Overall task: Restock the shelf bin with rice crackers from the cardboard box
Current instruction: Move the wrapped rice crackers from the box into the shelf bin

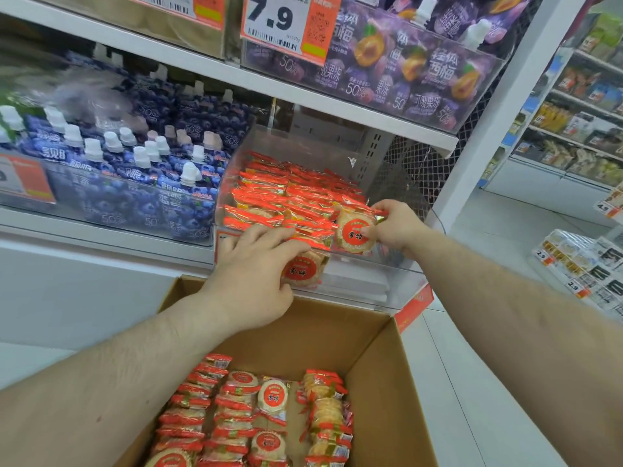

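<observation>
Room: a shop aisle with white shelving; a pale floor [499, 251] runs off to the right of the shelf bin, toward further stocked shelves [580, 106].
Shelf: the white shelf [101, 230] carries the clear shelf bin [381, 264] at its right end.
Shelf bin: packed at the back with red-wrapped rice crackers [290, 193]; its front right corner is bare.
Left of the bin: blue jelly pouches [135, 170] with white caps, in their own clear tray.
Above the bin: purple plum jelly pouches [404, 62] behind an orange price tag [286, 21] reading 7.9.
Cardboard box: open, just below the bin [381, 358], with rows of cracker packs [256, 412] standing on edge inside.
Left hand: [256, 278] at the bin's front wall, fingers closed on a cracker pack [303, 269]; the wall may partly cover it, the glare makes this hard to tell.
Right hand: [397, 227] over the bin's right side, pinching a second pack [355, 232] upright, face outward.
In the way: both forearms cross over the box, hiding part of its left flap.
</observation>
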A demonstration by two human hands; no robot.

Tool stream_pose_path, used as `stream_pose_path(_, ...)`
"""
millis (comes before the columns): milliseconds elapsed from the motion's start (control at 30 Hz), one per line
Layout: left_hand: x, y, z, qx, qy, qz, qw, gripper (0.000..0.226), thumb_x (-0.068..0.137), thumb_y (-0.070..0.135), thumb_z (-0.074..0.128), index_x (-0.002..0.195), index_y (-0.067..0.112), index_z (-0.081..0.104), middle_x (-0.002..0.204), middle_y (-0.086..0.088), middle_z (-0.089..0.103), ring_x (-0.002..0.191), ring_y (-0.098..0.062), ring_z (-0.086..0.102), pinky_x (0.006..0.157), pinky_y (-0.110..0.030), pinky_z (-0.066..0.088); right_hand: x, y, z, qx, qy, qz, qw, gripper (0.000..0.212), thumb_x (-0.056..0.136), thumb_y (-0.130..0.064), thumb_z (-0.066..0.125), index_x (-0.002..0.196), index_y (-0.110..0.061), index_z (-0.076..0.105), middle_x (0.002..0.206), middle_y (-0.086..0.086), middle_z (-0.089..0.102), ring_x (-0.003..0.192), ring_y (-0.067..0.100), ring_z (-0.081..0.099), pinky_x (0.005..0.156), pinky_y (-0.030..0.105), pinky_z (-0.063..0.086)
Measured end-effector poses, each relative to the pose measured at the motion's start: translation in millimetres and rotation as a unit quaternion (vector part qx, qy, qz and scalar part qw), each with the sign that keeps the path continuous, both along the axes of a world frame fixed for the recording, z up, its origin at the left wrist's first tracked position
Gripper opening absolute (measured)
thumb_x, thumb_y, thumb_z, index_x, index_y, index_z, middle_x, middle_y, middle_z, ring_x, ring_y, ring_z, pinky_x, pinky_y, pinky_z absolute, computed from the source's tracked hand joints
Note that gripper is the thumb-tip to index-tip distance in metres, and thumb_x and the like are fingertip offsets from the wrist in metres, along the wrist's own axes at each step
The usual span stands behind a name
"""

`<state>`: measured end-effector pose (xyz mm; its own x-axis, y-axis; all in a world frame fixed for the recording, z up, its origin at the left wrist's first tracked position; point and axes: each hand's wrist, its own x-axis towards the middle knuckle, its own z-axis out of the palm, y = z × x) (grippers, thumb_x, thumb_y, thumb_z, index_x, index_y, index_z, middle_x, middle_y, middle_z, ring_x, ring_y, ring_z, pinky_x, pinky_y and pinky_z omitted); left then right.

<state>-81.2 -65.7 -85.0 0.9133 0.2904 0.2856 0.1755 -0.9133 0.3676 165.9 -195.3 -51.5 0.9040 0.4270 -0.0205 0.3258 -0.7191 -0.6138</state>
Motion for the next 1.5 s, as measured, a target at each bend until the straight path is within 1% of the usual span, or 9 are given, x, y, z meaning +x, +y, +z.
stream_pose_path(367, 1.0, 1.0, -7.5, 0.012, -0.015, -0.012, 1.0, 0.064, 0.083, 0.025, 0.057, 0.142, 0.04, 0.035, 0.154, 0.016, 0.024, 0.137, -0.015, 0.014, 0.105, -0.042, 0.022, 5.0, 36.8, -13.7, -0.068, -0.047, -0.062, 0.995, 0.081, 0.079, -0.023, 0.08, 0.136, -0.006, 0.025, 0.119, 0.012, 0.055, 0.103, 0.026, 0.06, 0.081, 0.033, 0.053)
stream_pose_path(567, 1.7, -0.3, -6.5, 0.001, -0.013, -0.01, 1.0, 0.064, 0.084, 0.025, 0.057, 0.142, 0.04, 0.035, 0.154, 0.016, 0.023, 0.136, -0.014, 0.014, 0.105, -0.04, 0.021, 13.4, 46.9, -20.7, -0.037, 0.019, -0.063, 0.997, 0.086, 0.076, -0.017, 0.08, 0.14, -0.011, 0.023, 0.123, 0.014, 0.053, 0.104, 0.028, 0.061, 0.084, 0.042, 0.058)
stream_pose_path(800, 1.0, 2.8, -8.9, -0.024, -0.061, -0.012, 0.998, 0.057, 0.083, 0.021, 0.059, 0.137, 0.036, 0.046, 0.153, 0.013, 0.031, 0.139, -0.013, 0.015, 0.107, -0.043, 0.02, 8.5, 32.8, -10.5, 0.04, 0.164, -0.036, 0.985, 0.101, 0.074, -0.004, 0.079, 0.147, -0.017, 0.01, 0.12, 0.012, 0.054, 0.078, 0.016, 0.056, 0.061, 0.031, 0.054)
stream_pose_path(900, -1.4, 2.8, -9.9, 0.027, -0.19, -0.053, 0.98, 0.042, 0.073, 0.015, 0.06, 0.114, 0.024, 0.064, 0.135, 0.001, 0.052, 0.13, -0.025, 0.038, 0.097, -0.047, 0.035, -14.1, 27.1, 8.3, -0.028, 0.001, -0.071, 0.997, 0.077, 0.079, -0.009, 0.071, 0.142, -0.008, 0.027, 0.126, 0.012, 0.053, 0.1, 0.025, 0.056, 0.076, 0.037, 0.049)
stream_pose_path(1000, -3.9, 2.2, -10.9, 0.01, -0.234, -0.109, 0.966, 0.03, 0.074, 0.012, 0.059, 0.102, 0.018, 0.068, 0.104, 0.005, 0.061, 0.099, -0.018, 0.054, 0.085, -0.036, 0.047, -64.0, 15.7, 14.9, 0.094, -0.281, -0.021, 0.955, 0.045, 0.078, -0.005, 0.057, 0.123, -0.009, 0.054, 0.109, 0.005, 0.058, 0.098, 0.021, 0.056, 0.086, 0.035, 0.047)
stream_pose_path(1133, -6.6, 2.5, -29.6, -0.03, 0.03, -0.137, 0.99, 0.039, 0.08, 0.021, 0.056, 0.118, 0.028, 0.061, 0.107, 0.01, 0.057, 0.099, -0.012, 0.054, 0.089, -0.034, 0.049, -136.4, 7.7, -27.1, 0.254, -0.451, 0.2, 0.832, 0.01, 0.07, -0.001, 0.053, 0.075, -0.002, 0.062, 0.075, 0.007, 0.058, 0.071, 0.019, 0.05, 0.067, 0.026, 0.04)
stream_pose_path(1233, -12.1, 8.2, -48.2, -0.014, 0.249, -0.112, 0.962, 0.046, 0.082, 0.022, 0.057, 0.127, 0.025, 0.056, 0.127, 0.0, 0.052, 0.117, -0.02, 0.051, 0.096, -0.032, 0.045, -161.2, 10.1, -92.7, 0.224, -0.347, 0.242, 0.878, 0.008, 0.069, -0.007, 0.053, 0.07, -0.005, 0.06, 0.07, 0.004, 0.056, 0.068, 0.017, 0.05, 0.063, 0.024, 0.039)
stream_pose_path(1333, -21.5, 10.3, -60.5, -0.019, 0.347, -0.102, 0.932, 0.042, 0.086, 0.026, 0.058, 0.128, 0.027, 0.055, 0.129, 0.0, 0.052, 0.117, -0.019, 0.051, 0.098, -0.034, 0.044, -167.9, 10.9, -168.4, 0.027, -0.107, 0.185, 0.977, 0.008, 0.074, -0.011, 0.054, 0.074, -0.016, 0.06, 0.074, -0.004, 0.059, 0.076, 0.021, 0.059, 0.067, 0.031, 0.049)
stream_pose_path(1500, -31.4, 6.2, -64.8, -0.068, 0.379, -0.091, 0.918, 0.034, 0.094, 0.02, 0.056, 0.129, 0.018, 0.057, 0.13, -0.004, 0.056, 0.121, -0.021, 0.052, 0.1, -0.028, 0.042, -206.3, 9.2, -271.0, -0.215, 0.256, 0.133, 0.933, 0.019, 0.086, -0.023, 0.058, 0.068, -0.021, 0.051, 0.071, -0.003, 0.055, 0.065, 0.013, 0.054, 0.054, 0.022, 0.044)
